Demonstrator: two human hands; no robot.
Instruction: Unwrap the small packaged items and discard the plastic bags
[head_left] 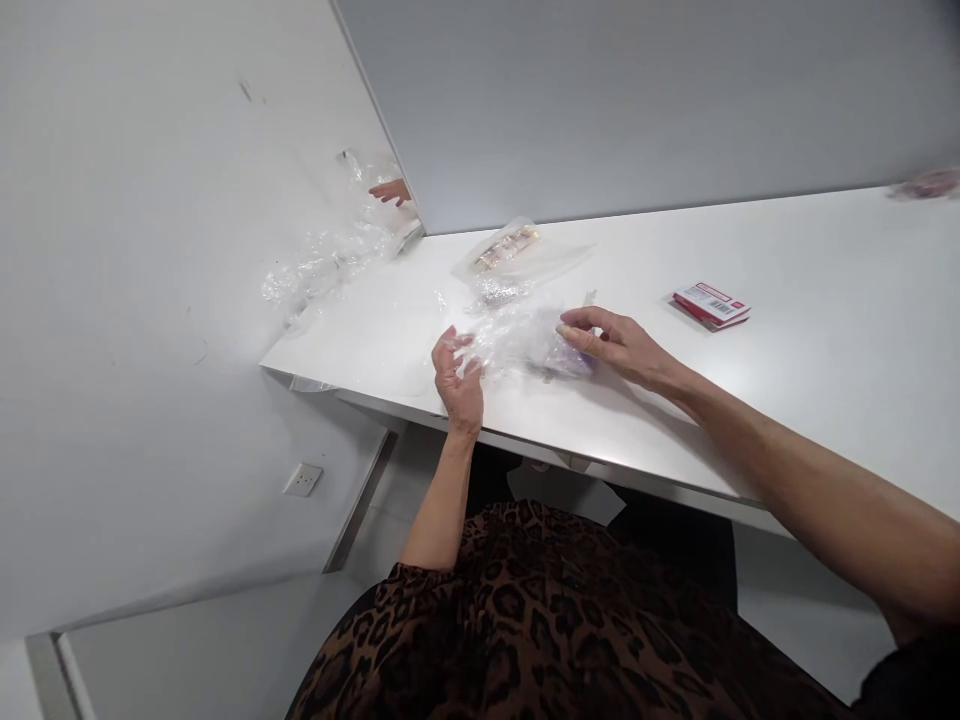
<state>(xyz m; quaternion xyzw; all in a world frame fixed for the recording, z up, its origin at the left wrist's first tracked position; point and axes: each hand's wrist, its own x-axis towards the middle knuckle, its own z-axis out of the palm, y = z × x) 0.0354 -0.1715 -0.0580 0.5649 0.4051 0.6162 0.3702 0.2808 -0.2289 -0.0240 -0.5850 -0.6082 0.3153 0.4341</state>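
A crumpled bundle of clear plastic wrap (506,340) lies on the white table between my hands, with something purple (577,358) showing through its right end. The wrapped thing's kind cannot be made out. My left hand (459,390) is at the bundle's left end, fingers curled around the loose plastic. At the other end, my right hand (611,345) pinches the wrap between thumb and fingers, just over the purple part. Just behind the bundle is a clear plastic bag (510,250) with a gold-coloured, patterned item inside.
Red and white printed cards (711,305) lie to the right on the table (825,310). More crumpled clear plastic (330,262) fills the left corner by the wall. Another person's hand (391,192) reaches past the grey partition (637,100). A blurred reddish thing (928,185) sits far right.
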